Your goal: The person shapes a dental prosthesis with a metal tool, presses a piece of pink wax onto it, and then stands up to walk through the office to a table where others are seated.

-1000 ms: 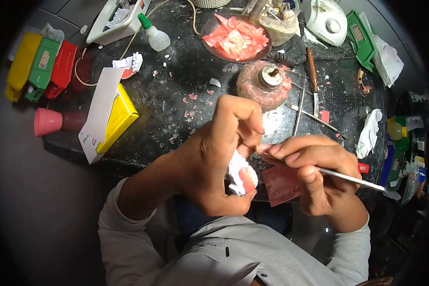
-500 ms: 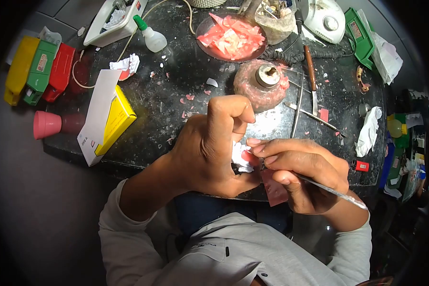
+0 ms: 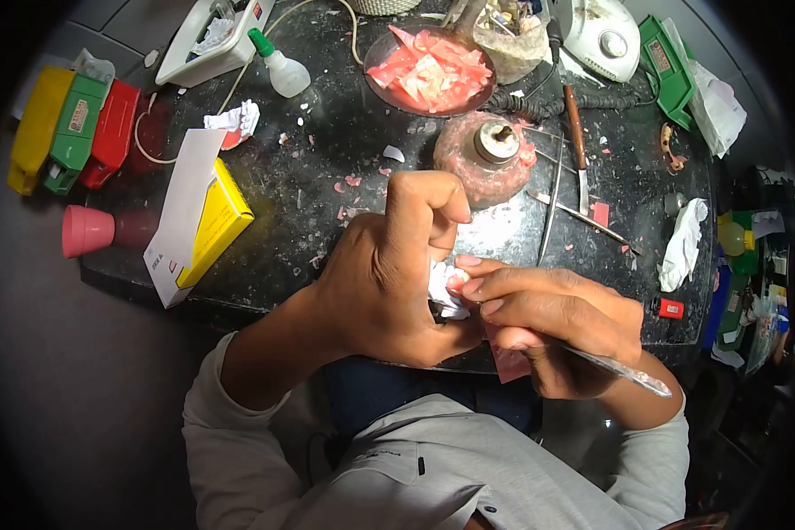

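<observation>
Left hand (image 3: 384, 296): cupped plaster dental cast (image 3: 442, 287), fingers half-curled, probably for steadiness
Right hand (image 3: 561, 322): pinched metal spatula (image 3: 624, 370), fingertips nearly together, probably for control

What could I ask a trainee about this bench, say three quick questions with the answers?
1. What does the right hand hold?
A) a slim metal instrument
B) the wood-handled knife
C) the green-capped bottle

2. True or false: the bowl of pink wax pieces is nearer to the person than the wax-coated spirit lamp.

3. Fill in: the white dental cast between the two hands is gripped by the ____ hand.

Key:
1. A
2. False; the bowl stands farther away, beyond the lamp.
3. left
</observation>
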